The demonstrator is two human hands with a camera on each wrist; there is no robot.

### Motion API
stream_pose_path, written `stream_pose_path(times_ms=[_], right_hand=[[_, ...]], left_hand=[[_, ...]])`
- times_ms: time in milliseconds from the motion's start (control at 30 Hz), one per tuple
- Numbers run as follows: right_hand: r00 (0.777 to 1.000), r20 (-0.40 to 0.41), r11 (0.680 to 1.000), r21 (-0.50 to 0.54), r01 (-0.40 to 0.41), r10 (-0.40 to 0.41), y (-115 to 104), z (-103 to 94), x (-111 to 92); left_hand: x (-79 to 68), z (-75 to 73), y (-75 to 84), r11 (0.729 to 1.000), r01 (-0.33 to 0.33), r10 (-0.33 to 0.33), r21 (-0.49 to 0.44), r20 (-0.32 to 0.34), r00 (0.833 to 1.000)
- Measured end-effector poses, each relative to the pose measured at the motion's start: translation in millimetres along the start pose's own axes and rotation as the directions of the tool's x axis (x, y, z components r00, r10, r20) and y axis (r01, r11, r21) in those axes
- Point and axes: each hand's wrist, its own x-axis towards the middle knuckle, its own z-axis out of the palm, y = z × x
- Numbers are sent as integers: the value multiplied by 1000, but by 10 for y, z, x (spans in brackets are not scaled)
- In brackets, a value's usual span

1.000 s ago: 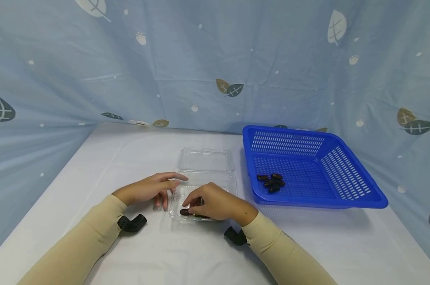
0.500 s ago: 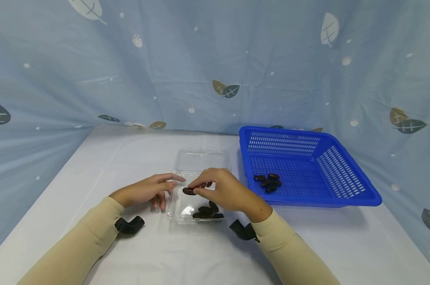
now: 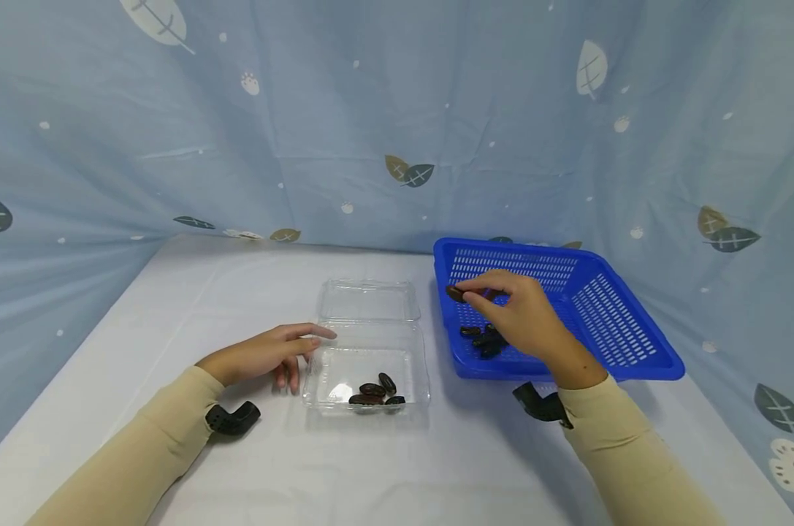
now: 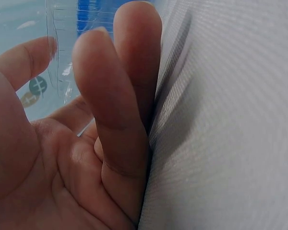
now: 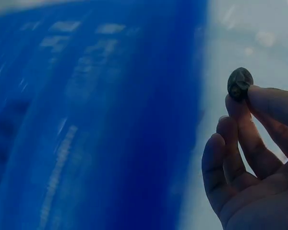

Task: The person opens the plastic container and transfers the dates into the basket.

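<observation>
My right hand (image 3: pixel 524 314) pinches a dark brown, wrinkled date (image 3: pixel 455 294) between thumb and fingers, above the left side of the blue basket (image 3: pixel 623 292). The right wrist view shows the held date (image 5: pixel 240 84) at the fingertips. Below the hand, several dates (image 3: pixel 491 347) lie in the basket, partly covered by it. An open clear plastic clamshell box (image 3: pixel 364 358) stands to the left, with several dates (image 3: pixel 372 394) near its front wall. At the box's left side rests my left hand (image 3: pixel 275 354), fingers relaxed and holding nothing. Its thumb and forefinger are at the clear wall.
The box's clear lid (image 3: pixel 369 301) is folded back behind its base. White cloth (image 3: pixel 252 467) covers the table, and a blue patterned curtain (image 3: pixel 304 109) hangs behind it. Black wrist-worn pieces (image 3: pixel 234 419) sit under both forearms.
My right hand has lifted a date from the clamshell box and carried it right, over the basket. The left hand has stayed beside the box.
</observation>
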Motion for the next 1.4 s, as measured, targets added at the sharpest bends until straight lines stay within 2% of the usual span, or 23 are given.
stream_pose_path(times_ms=[133,300,467,633,867,1000,1167,1233,1333,1400], right_hand=[[991,38,987,-105,-124,129,292,-166,-46],[966,102,957,-194,-214,237,584,-324,-133],[941,176,932,-272,-237,291,840,-350,-204],[900,235,908,-300,-293,368,1020,-296,-218],[863,276,878,-360,-316,424,1103,-255,-194],[848,314,875,-383,-297,426,1106,-230,-168],[843,335,879,-379,-288,420,1110,-213,-159],[848,322,880,-373,-294,420,1118,-215,-161],[875,287,892,-355,-280,390,1105,-234,-177],[901,250,904,-338,-261,354,1061,-254,-192]], left_hand=[[-22,-15,-10,1000,8,-8,0,-4,1000],[-17,-11,-27,1000,1,-1,-3,0,1000],[7,4,-55,1000,7,-7,-6,1,1000],[6,-2,-47,1000,15,-15,1,0,1000],[3,-12,-21,1000,0,0,4,6,1000],[-8,-10,-18,1000,-4,4,3,9,1000],[-13,-11,-21,1000,4,-4,-4,5,1000],[-14,-11,-18,1000,7,-7,-7,3,1000],[-10,-9,-17,1000,10,-10,-12,2,1000],[-7,-6,-16,1000,8,-8,-15,3,1000]])
